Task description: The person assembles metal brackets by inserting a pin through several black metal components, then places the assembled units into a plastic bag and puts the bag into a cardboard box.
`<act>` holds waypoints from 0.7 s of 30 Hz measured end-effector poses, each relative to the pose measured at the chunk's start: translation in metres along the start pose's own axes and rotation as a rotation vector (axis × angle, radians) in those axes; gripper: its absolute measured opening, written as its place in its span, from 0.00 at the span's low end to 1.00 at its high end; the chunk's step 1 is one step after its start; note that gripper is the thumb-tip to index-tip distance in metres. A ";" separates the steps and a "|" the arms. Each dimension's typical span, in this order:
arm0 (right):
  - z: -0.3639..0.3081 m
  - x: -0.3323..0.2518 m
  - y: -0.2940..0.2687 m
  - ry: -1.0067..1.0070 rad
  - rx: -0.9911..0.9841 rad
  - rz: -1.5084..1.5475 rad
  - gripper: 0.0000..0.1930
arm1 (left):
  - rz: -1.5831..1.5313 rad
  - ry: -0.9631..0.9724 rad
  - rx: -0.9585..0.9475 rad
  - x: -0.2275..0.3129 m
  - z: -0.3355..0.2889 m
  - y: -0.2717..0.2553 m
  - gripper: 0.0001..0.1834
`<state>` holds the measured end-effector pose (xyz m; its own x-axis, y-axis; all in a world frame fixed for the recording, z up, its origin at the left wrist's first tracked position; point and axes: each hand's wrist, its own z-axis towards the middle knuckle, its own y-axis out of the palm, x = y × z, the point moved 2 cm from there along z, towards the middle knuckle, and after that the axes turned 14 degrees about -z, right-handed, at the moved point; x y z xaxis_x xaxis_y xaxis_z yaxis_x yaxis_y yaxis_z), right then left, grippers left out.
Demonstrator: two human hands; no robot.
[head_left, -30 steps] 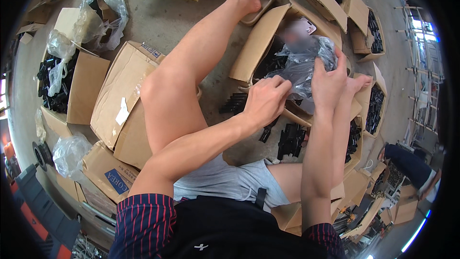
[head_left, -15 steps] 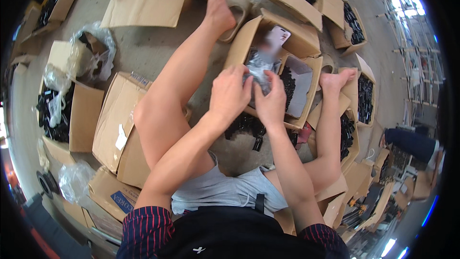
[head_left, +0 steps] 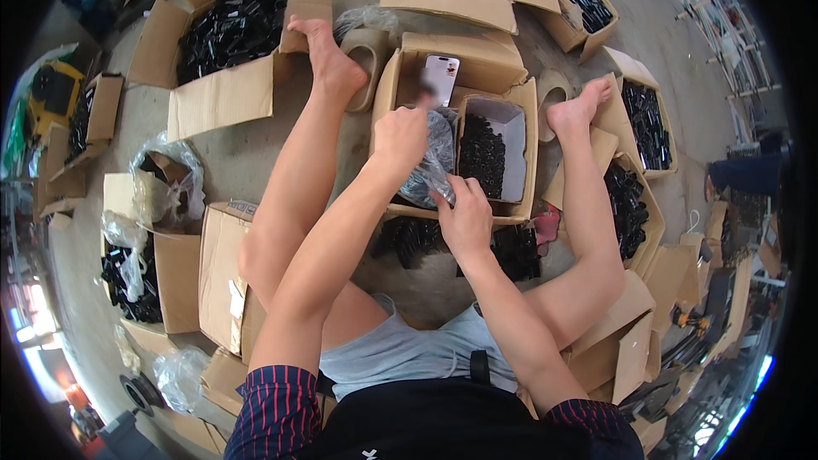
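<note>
A clear plastic bag (head_left: 439,149) with dark contents lies in the left part of an open cardboard box (head_left: 530,158) between my legs. My right hand (head_left: 467,217) pinches the bag's near edge between thumb and fingers. Over the box's left side, my left hand (head_left: 399,140) is at the bag's upper left edge; its fingertips are mostly hidden and blurred, so its grip is unclear. Just beyond it, a white phone (head_left: 440,78) leans against the box's far wall. Beside the bag sits a smaller grey-lined box (head_left: 514,153) holding small black parts (head_left: 482,152).
Open cartons of black parts (head_left: 234,30) stand around me, several beyond my feet. A sandal (head_left: 366,68) lies by my left foot, another (head_left: 552,102) by my right. Black pieces (head_left: 409,237) and a reddish item (head_left: 547,226) lie near the box. Loose plastic (head_left: 181,379) lies at left.
My left hand has moved away from the right, up toward the phone. The right hand stays on the bag, which is lower and more spread out. The head view has shifted.
</note>
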<state>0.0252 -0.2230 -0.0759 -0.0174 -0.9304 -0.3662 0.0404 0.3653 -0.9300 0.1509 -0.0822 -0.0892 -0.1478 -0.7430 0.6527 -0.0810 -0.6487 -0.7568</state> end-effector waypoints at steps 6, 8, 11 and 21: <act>0.028 -0.009 -0.020 0.008 0.238 0.396 0.09 | -0.265 0.087 0.064 0.039 0.009 -0.051 0.08; 0.035 -0.012 -0.033 0.040 0.228 0.503 0.08 | -0.352 0.062 0.083 0.049 0.010 -0.069 0.08; 0.035 -0.023 -0.048 -0.033 0.251 0.611 0.08 | -0.400 0.064 0.064 0.072 0.013 -0.095 0.09; 0.055 -0.016 -0.012 -0.032 -0.102 0.627 0.12 | -0.389 0.101 -0.248 -0.003 -0.002 -0.062 0.22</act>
<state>0.0795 -0.2139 -0.0570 0.0083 -0.5388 -0.8424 -0.0626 0.8405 -0.5382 0.1539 -0.0393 -0.0445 -0.1536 -0.4248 0.8922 -0.3804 -0.8079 -0.4501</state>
